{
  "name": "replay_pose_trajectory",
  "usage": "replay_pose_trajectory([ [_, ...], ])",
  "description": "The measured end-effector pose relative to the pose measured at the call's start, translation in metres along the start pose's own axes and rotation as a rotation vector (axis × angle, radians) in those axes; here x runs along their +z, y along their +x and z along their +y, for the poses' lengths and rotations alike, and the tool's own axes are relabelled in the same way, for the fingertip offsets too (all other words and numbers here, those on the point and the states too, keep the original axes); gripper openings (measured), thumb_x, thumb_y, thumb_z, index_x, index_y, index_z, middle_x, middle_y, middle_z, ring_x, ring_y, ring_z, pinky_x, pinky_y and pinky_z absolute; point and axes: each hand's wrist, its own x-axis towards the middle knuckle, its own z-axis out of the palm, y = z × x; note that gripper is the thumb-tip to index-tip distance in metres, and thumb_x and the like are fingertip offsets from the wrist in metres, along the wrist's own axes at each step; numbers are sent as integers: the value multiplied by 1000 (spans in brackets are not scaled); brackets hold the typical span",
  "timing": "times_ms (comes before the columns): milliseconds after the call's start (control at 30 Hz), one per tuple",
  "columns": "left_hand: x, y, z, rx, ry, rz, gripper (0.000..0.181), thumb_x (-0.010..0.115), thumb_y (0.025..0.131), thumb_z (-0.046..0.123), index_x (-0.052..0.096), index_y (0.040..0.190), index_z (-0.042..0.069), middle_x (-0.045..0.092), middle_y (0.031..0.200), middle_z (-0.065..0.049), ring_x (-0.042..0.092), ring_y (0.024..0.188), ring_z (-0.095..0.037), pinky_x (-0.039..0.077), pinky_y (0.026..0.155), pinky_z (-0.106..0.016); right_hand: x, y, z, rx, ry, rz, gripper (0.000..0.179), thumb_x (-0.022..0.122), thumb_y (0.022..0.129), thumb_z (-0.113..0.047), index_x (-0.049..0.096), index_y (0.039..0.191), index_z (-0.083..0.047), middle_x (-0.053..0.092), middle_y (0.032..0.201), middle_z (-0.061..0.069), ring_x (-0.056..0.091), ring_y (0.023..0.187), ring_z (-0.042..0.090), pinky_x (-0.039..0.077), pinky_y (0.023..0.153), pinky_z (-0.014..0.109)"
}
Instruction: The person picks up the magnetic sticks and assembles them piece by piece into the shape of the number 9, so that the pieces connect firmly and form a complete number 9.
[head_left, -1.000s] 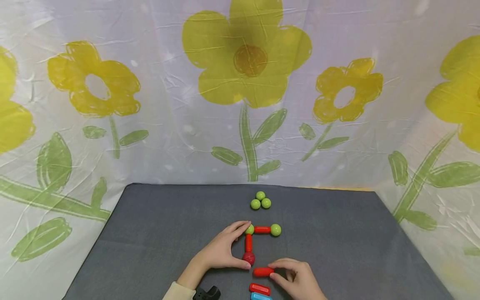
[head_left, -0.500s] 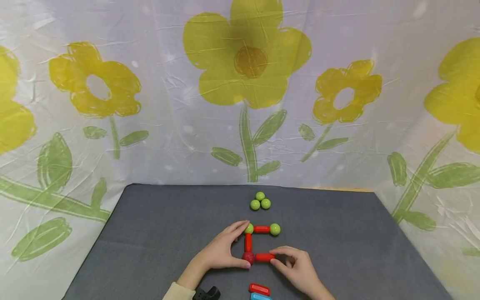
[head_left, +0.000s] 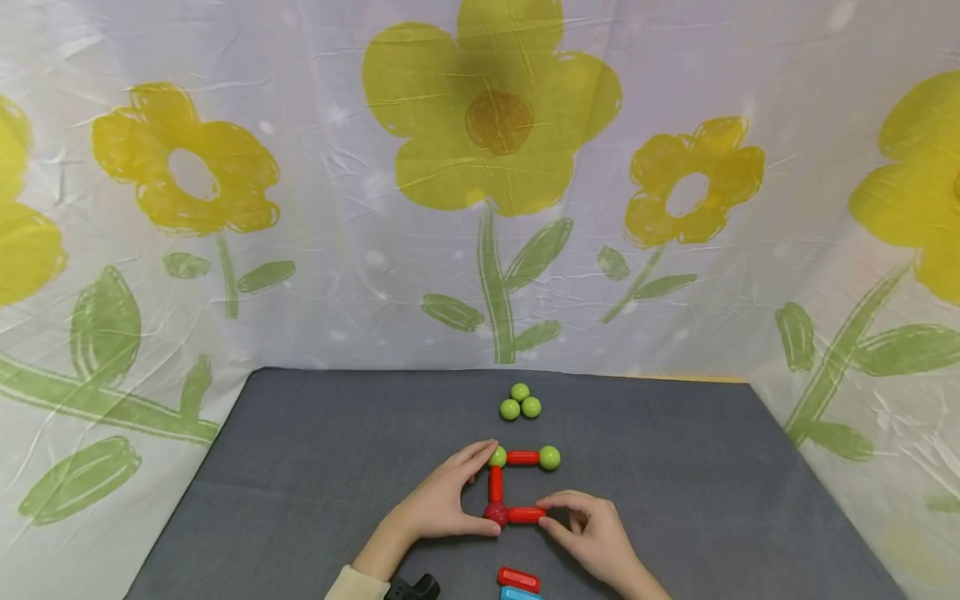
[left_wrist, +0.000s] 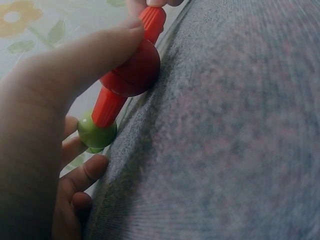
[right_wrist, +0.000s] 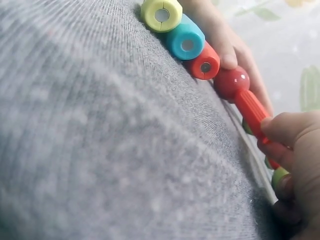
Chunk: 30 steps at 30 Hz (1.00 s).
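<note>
My left hand (head_left: 442, 502) spans one side of a frame of magnetic rods and balls. Its thumb presses the red ball (head_left: 495, 515), while its fingertips lie against a green ball (head_left: 498, 457); a red rod (head_left: 496, 485) links the two. From that green ball another red rod (head_left: 522, 457) runs right to a second green ball (head_left: 550, 457). My right hand (head_left: 594, 533) pinches the right end of a red magnetic rod (right_wrist: 251, 108) between thumb and fingers. The rod's other end touches the red ball.
Three loose green balls (head_left: 521, 402) sit together farther back on the grey cloth. Nearer me lie a red rod (head_left: 519, 578) and a blue rod (head_left: 521, 593), with a yellow rod (right_wrist: 161, 15) beside them in the right wrist view. A flowered curtain (head_left: 337, 250) hangs behind.
My right hand has moved the red rod away from me, level with the red ball, then left until its end touches the ball. My left hand has stayed in place.
</note>
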Motion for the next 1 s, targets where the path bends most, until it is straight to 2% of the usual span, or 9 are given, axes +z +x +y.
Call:
replay_pose_trajectory([
  [133, 0, 0, 0, 2, 1, -3, 113, 85, 82, 64, 30, 170, 19, 32, 171, 5, 51, 139, -18, 50, 109, -39, 0, -1, 0, -15, -13, -14, 16, 87, 91, -25, 81, 104, -31, 78, 97, 0, 36, 46, -2, 33, 44, 17],
  [300, -1, 0, 1, -1, 3, -3, 112, 85, 83, 64, 30, 170, 18, 32, 171, 4, 50, 142, -20, 50, 110, -40, 0, 0, 0, -22, -42, -24, 17, 87, 91, -24, 81, 104, -32, 76, 96, -5, 36, 46, -2, 34, 44, 18],
  [567, 2, 0, 2, -10, 44, 6, 117, 85, 80, 67, 29, 170, 19, 29, 173, 4, 36, 156, -27, 40, 118, -61, 1, 0, -1, -22, -72, -31, 15, 86, 92, -24, 81, 104, -30, 77, 96, -1, 36, 46, -2, 33, 44, 18],
  [767, 4, 0, 1, -24, 72, 9, 116, 82, 80, 70, 29, 170, 19, 29, 173, 5, 36, 155, -28, 40, 116, -63, 3, 0, -2, -28, -106, -14, 18, 87, 90, -23, 81, 105, -32, 76, 99, -11, 38, 48, -2, 35, 46, 18],
  [1000, 3, 0, 3, -34, 133, -2, 114, 77, 83, 75, 28, 170, 21, 28, 174, 4, 37, 155, -29, 41, 116, -62, 4, 0, -2, -49, -100, 9, 18, 87, 90, -23, 81, 105, -32, 77, 101, -12, 38, 48, -2, 36, 46, 18],
])
